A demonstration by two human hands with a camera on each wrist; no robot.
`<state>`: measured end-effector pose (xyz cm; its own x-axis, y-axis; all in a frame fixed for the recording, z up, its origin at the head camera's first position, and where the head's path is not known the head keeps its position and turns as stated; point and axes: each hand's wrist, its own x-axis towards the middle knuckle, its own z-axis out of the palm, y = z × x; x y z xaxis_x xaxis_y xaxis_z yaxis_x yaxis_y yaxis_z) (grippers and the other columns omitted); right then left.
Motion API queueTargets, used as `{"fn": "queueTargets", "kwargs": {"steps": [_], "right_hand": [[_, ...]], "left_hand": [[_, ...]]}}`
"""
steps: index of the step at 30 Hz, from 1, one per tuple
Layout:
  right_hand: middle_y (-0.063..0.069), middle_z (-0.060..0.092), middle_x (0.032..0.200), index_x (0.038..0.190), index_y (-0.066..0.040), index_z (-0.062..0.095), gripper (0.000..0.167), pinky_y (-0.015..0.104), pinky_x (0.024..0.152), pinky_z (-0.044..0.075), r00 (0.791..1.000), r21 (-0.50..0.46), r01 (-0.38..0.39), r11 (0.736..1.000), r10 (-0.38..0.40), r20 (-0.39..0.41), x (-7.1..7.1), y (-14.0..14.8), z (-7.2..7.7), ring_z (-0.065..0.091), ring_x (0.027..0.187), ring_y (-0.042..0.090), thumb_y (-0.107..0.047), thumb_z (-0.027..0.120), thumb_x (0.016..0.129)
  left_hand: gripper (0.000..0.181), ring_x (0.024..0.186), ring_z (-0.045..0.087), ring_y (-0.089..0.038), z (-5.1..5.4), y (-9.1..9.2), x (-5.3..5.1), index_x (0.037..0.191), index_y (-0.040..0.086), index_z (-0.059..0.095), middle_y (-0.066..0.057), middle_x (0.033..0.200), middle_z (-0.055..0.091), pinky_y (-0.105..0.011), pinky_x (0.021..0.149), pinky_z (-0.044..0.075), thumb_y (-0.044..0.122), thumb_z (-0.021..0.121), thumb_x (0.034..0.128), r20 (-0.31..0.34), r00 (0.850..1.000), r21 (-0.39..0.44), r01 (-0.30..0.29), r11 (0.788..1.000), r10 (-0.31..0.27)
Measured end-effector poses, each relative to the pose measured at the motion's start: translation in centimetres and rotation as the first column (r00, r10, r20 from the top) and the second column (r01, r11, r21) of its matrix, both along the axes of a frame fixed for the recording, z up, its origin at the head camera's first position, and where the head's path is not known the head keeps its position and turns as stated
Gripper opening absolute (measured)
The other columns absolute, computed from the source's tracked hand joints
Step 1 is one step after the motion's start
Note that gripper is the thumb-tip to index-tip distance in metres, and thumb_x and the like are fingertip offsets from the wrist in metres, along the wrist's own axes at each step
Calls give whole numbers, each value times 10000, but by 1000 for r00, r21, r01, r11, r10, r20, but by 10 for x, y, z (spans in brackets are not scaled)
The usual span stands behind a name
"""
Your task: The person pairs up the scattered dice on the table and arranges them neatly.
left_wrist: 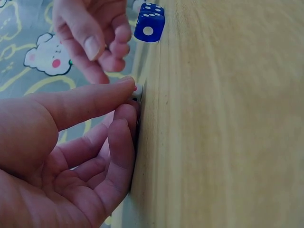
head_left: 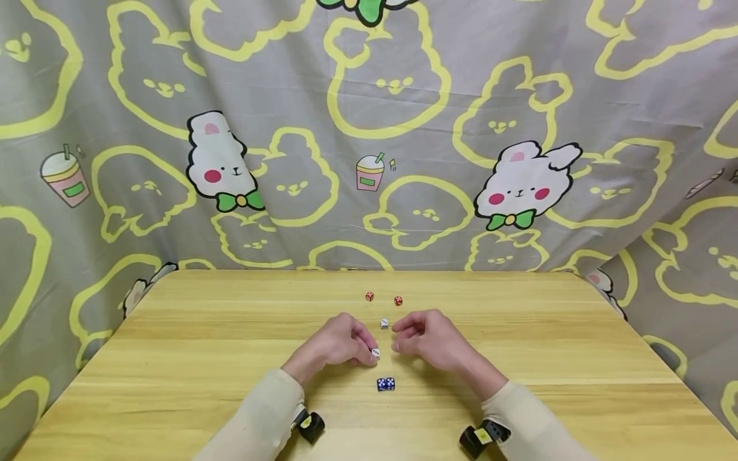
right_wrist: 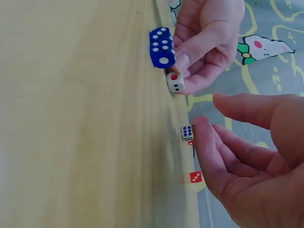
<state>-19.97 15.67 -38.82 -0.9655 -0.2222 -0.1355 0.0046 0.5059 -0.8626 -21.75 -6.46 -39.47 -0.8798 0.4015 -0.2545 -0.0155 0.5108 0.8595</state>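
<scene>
My left hand [head_left: 340, 340] pinches a white die [head_left: 376, 353] between thumb and fingertips, at the table's surface. In the right wrist view, that die [right_wrist: 175, 82] shows a red dot and two dark dots. Across from it, my right hand [head_left: 429, 339] has its thumb and forefinger apart, with nothing between them. Just beyond its fingertips sits a second white die [head_left: 384, 324], which shows dark blue dots in the right wrist view [right_wrist: 187, 133]. Two blue dice [head_left: 385, 384] stand side by side, touching, on the near side of the hands.
Two red dice [head_left: 369, 296] [head_left: 398, 301] lie apart on the far part of the wooden table [head_left: 230, 384]. A grey curtain [head_left: 288, 96] with cartoon figures hangs behind the table and along both sides.
</scene>
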Motion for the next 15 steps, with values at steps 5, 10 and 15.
{"fn": "queueTargets", "kwargs": {"steps": [5,10,15], "right_hand": [[48,735,962,1130,-75,771,248,286,738,514,1000,4,18,1000,-18,9,-12,-5,-2,647,868,171,-115,829,892],[52,723,940,1107,-73,784,221,272,706,494,999,15,38,999,-38,-8,-23,-9,-5,628,843,169,-99,833,894],[54,721,918,1091,-58,782,227,273,682,480,998,39,62,997,-62,-16,-27,-11,-5,622,820,160,-93,851,877]], "left_hand": [[148,685,656,-116,-2,0,0,878,55,769,-30,768,767,-242,646,542,18,888,798,6,1000,-3,-9,1000,9],[149,686,659,-115,-1,-1,0,876,55,769,-28,767,769,-244,645,541,18,890,798,2,1000,-4,-12,1000,12],[145,679,662,-110,0,0,0,877,49,770,-24,760,773,-239,636,538,19,889,799,1,1000,1,-6,1000,6]]}}
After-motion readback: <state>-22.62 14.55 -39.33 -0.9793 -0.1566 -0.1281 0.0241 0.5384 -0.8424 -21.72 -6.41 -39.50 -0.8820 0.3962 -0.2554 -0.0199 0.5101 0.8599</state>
